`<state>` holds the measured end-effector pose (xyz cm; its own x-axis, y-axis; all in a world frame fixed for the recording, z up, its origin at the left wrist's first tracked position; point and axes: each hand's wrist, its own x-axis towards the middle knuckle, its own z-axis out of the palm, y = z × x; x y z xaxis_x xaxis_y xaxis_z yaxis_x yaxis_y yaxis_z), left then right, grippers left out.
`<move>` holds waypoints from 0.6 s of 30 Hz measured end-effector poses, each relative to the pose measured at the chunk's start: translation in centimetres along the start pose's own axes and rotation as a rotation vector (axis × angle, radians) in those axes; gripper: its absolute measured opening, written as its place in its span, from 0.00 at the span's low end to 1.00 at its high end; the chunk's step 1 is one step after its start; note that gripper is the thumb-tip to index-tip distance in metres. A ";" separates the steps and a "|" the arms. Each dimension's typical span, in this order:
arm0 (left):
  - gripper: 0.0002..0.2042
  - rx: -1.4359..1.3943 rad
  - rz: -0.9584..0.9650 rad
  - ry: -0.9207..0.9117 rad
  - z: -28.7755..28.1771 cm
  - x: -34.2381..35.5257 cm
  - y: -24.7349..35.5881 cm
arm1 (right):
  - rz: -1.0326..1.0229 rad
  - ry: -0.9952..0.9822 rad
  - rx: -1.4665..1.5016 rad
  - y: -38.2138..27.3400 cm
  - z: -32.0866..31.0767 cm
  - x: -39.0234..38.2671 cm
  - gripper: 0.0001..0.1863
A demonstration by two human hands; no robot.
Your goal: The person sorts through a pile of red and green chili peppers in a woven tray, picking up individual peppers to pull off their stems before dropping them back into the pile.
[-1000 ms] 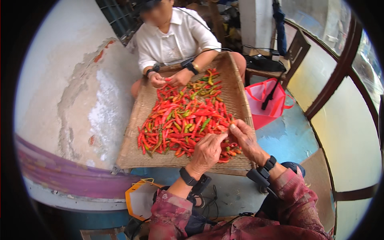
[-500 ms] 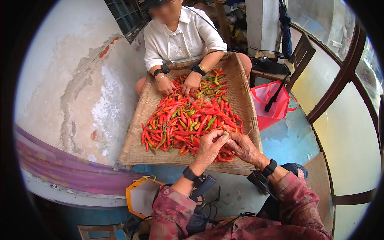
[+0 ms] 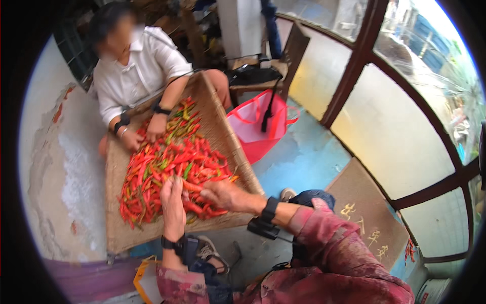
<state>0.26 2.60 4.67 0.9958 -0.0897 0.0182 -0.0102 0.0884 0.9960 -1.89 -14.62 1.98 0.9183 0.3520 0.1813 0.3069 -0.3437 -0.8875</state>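
A shallow woven basket [image 3: 114, 223] holds a heap of red chili peppers [image 3: 167, 157], with some green and yellowish ones mixed in. Over its near part, an orange-red chili pepper [image 3: 191, 186] spans the gap between my hands. My left hand [image 3: 173, 205] is closed in a pinch at its left end. My right hand [image 3: 225, 195] has its fingers curled at the right end; motion blur softens the fingertips. Across the basket, another person's two hands [image 3: 157, 126] rest low among the peppers at the far side.
The co-worker [image 3: 139, 71] in white sits at the basket's far edge. Right of it stand a pink bag [image 3: 258, 126] and a wooden chair [image 3: 296, 50] bearing a black bag. A brown mat [image 3: 364, 202] lies by the windows at right. An orange-edged white bag [image 3: 147, 278] is below the basket.
The view has swung right, so the basket sits farther left. My hands, earlier pinched together over a small greenish thing, are now apart with a chili pepper between them.
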 end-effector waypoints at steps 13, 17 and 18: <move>0.08 0.492 0.175 0.006 -1.1 1.6 -1.8 | 0.085 0.195 -0.029 1.0 -2.6 -0.7 0.12; 0.09 1.182 0.579 -0.059 0.6 -0.8 -3.0 | 0.032 0.156 -0.087 -0.5 -1.7 -1.2 0.10; 0.10 1.222 0.564 -0.060 1.0 -1.1 -3.2 | 0.072 0.144 -0.097 -0.7 -1.9 -1.4 0.10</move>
<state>-0.93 1.39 1.53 0.8237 -0.3805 0.4204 -0.5193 -0.8038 0.2901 -2.92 -16.52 3.15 0.9630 0.1976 0.1832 0.2551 -0.4487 -0.8565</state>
